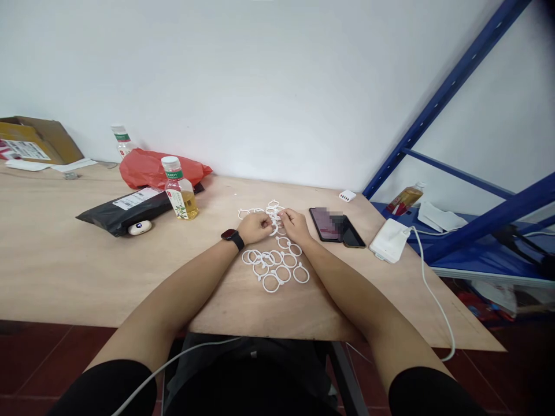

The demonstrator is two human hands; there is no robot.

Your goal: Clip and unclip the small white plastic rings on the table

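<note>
My left hand (255, 229), with a black watch (233, 237) on its wrist, is closed with the fingertips pinched at a white plastic ring (274, 230). Close against it, my right hand (295, 225) is also closed, thumb and fingers pressed on the same small white pieces. Which part each hand grips is partly hidden by the fingers. Beyond the hands lies a cluster of white rings (273, 204), each with a little eyelet. Several more loose rings (271, 282) are spread on the table between my forearms, some overlapping.
A drink bottle (181, 193), black parcel (125, 209), red bag (162, 167) and white earbud case (139, 227) sit leftward on the wooden table (65, 260). Two phones (326, 224), a white power bank (389, 240) with cable and a blue rack (455, 173) are on the right.
</note>
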